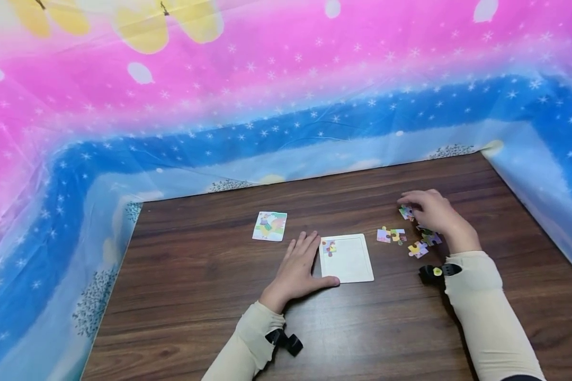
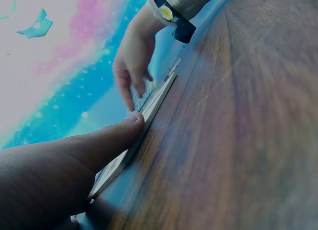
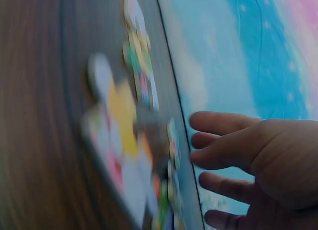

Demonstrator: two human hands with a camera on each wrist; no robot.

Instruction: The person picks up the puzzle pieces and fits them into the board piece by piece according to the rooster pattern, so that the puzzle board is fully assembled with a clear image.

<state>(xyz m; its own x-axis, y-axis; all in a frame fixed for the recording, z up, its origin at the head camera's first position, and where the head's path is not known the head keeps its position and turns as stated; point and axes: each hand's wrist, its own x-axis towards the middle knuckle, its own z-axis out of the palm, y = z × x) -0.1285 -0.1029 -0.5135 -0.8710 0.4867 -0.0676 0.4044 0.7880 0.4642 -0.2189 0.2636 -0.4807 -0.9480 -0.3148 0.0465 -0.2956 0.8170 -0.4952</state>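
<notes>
A white square tray (image 1: 350, 264) lies on the table with one puzzle piece (image 1: 330, 247) in its upper left corner. My left hand (image 1: 297, 270) rests at the tray's left side, fingers straight, thumb at the lower edge; the left wrist view shows the thumb (image 2: 117, 138) against the tray's side (image 2: 117, 170). Over the loose pieces at the right is my right hand (image 1: 436, 214), fingers slightly bent, above a piece (image 1: 406, 212). In the right wrist view nothing shows between the fingers of the right hand (image 3: 248, 165), and a blurred piece (image 3: 124, 150) lies near the camera.
A picture card (image 1: 269, 226) lies left of the tray. Between the tray and the right hand are joined or touching pieces (image 1: 384, 235), with a yellow piece (image 1: 417, 250) nearer the right wrist. A patterned cloth (image 1: 291, 121) hangs along the table's back and sides.
</notes>
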